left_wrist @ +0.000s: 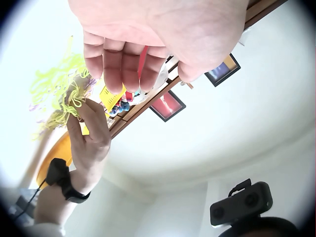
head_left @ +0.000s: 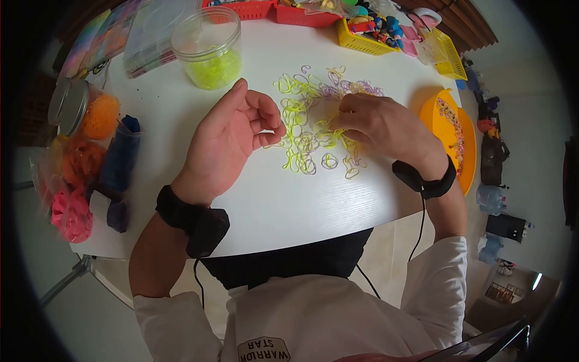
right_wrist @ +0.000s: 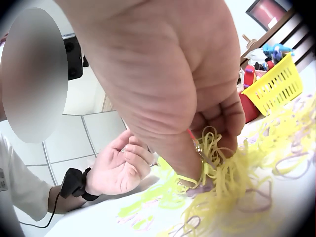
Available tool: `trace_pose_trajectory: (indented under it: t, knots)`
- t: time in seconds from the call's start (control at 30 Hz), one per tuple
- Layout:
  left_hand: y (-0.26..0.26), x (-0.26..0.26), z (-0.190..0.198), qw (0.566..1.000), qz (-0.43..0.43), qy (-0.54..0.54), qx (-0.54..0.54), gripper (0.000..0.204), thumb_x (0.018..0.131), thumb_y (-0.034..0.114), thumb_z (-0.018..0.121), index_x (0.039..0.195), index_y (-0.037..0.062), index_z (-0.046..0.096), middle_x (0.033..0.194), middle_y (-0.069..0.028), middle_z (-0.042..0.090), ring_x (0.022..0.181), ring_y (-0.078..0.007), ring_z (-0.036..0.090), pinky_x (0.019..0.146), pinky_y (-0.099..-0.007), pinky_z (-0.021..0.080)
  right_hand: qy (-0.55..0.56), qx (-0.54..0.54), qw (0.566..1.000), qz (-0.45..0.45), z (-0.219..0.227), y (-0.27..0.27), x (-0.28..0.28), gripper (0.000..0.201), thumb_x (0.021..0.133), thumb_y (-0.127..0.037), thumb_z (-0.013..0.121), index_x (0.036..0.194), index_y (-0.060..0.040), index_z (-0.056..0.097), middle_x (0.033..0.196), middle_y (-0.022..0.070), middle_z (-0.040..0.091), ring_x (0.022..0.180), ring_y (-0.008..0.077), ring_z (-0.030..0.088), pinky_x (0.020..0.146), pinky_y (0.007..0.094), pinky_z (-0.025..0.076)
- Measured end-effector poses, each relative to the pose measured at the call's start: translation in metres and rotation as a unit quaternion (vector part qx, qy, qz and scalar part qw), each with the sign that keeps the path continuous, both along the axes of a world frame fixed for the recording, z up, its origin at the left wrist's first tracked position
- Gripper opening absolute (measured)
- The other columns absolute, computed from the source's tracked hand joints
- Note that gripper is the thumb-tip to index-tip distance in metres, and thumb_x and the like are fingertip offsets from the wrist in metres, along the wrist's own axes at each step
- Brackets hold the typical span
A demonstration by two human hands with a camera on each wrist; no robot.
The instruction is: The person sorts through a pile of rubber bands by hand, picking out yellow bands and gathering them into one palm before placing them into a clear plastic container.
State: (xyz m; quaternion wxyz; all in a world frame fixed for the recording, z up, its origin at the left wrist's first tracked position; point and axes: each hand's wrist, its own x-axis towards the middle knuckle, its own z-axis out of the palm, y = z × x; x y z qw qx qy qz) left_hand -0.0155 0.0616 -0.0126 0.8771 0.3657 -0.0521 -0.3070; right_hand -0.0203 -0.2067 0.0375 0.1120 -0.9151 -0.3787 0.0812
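Thin yellow-green and pale purple rubber bands [head_left: 297, 111] lie spread over the white table [head_left: 271, 211] in a loose pile. My right hand [head_left: 389, 125] is down at the right side of the pile. In the right wrist view its thumb and fingers pinch several yellow bands [right_wrist: 211, 148], with more tangled below them. The left hand [head_left: 226, 133] is beside the pile's left edge, palm turned inward, fingers loosely bent, with nothing in it. A clear round tub [head_left: 211, 67] partly filled with yellow-green bands stands beyond the left hand.
An orange tray [head_left: 443, 114] with small beads stands right of my right hand. Yellow [head_left: 368, 41] and red baskets [head_left: 307, 17] line the back. On the left are a jar of orange bands [head_left: 99, 114] and bags of orange and pink bands [head_left: 72, 214].
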Motion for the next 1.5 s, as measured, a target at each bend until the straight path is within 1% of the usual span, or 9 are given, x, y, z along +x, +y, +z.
trace_pose_trajectory:
  t: [0.03,0.23,0.37,0.47,0.67,0.77,1.0,1.23,1.5]
  knots:
    - [0.0,0.0,0.0,1.0,0.0,0.0,-0.003,0.047,0.104,0.041,0.032,0.092,0.0033,0.058,0.085,-0.0069,0.056,0.085,-0.0212,0.053,0.082,-0.0351,0.04,-0.006,0.03,1.0,-0.003,0.002,-0.001,0.0,0.022,0.077,-0.003,0.07,0.099,-0.0069,0.067,0.094,0.0076,0.064,0.088,0.0286,0.064,0.075,0.0373,0.052]
    - [0.002,-0.001,0.003,1.0,0.011,0.006,-0.018,0.048,0.104,0.042,0.031,0.09,0.0035,0.057,0.084,-0.0063,0.055,0.084,-0.0212,0.052,0.082,-0.0347,0.039,0.032,0.042,0.995,-0.083,0.023,-0.016,0.006,0.025,0.083,-0.005,0.063,0.107,-0.0064,0.066,0.1,0.0092,0.064,0.093,0.0314,0.061,0.081,0.0398,0.049]
    - [0.003,0.0,0.003,1.0,0.015,0.007,-0.026,0.049,0.103,0.043,0.031,0.089,0.0039,0.057,0.084,-0.0061,0.055,0.083,-0.021,0.052,0.082,-0.0344,0.039,-0.006,0.023,0.998,-0.055,0.015,-0.02,0.004,0.03,0.084,-0.003,0.061,0.113,-0.01,0.065,0.104,0.0119,0.063,0.094,0.0319,0.062,0.08,0.0403,0.05]
    - [0.004,0.0,0.002,0.999,0.029,0.012,-0.03,0.049,0.103,0.044,0.032,0.088,0.0042,0.057,0.084,-0.0059,0.055,0.083,-0.0205,0.052,0.081,-0.0338,0.039,-0.049,0.009,0.998,-0.038,0.025,-0.014,0.006,0.028,0.084,-0.002,0.064,0.112,-0.0065,0.064,0.115,0.0082,0.064,0.099,0.0289,0.064,0.081,0.0372,0.052]
    - [0.004,0.003,0.0,0.998,0.049,0.017,-0.019,0.05,0.102,0.046,0.033,0.087,0.0043,0.056,0.082,-0.0055,0.055,0.08,-0.0194,0.052,0.079,-0.0328,0.04,-0.045,0.017,0.999,-0.006,0.016,0.013,0.014,0.013,0.083,-0.003,0.065,0.097,-0.0051,0.066,0.094,0.0071,0.065,0.081,0.0287,0.063,0.07,0.037,0.051]
    - [0.006,0.005,-0.002,0.998,0.055,0.015,-0.016,0.05,0.102,0.046,0.033,0.086,0.0042,0.056,0.081,-0.0054,0.054,0.079,-0.0192,0.052,0.079,-0.0324,0.04,0.002,0.014,1.0,0.011,0.004,0.031,0.015,0.015,0.086,-0.011,0.061,0.098,-0.0061,0.067,0.091,0.0098,0.063,0.085,0.0312,0.063,0.072,0.0414,0.051]
    - [0.007,0.007,-0.006,0.999,0.045,0.007,-0.024,0.051,0.101,0.048,0.034,0.087,0.0045,0.056,0.081,-0.005,0.054,0.08,-0.0187,0.052,0.08,-0.0321,0.041,-0.014,0.023,0.995,0.093,-0.021,0.067,0.019,0.01,0.085,-0.011,0.058,0.091,-0.0037,0.063,0.082,0.0129,0.056,0.081,0.0321,0.062,0.072,0.0429,0.05]
    - [0.003,0.003,-0.008,0.998,0.04,0.036,-0.017,0.051,0.1,0.051,0.036,0.1,0.0045,0.057,0.094,-0.0059,0.058,0.089,-0.0189,0.056,0.085,-0.0323,0.041,0.054,0.007,0.998,0.04,0.002,0.064,0.023,0.013,0.085,-0.016,0.064,0.092,-0.0059,0.064,0.086,0.0091,0.06,0.082,0.0301,0.063,0.072,0.0417,0.049]
    - [-0.008,-0.008,-0.006,0.995,-0.013,0.096,0.015,0.06,0.098,0.058,0.034,0.114,0.0047,0.056,0.105,-0.0067,0.062,0.097,-0.0185,0.058,0.088,-0.0311,0.043,0.113,0.15,0.982,-0.001,0.033,0.069,0.022,0.014,0.082,-0.013,0.067,0.095,-0.0061,0.067,0.083,0.0079,0.063,0.075,0.0274,0.061,0.068,0.0362,0.048]
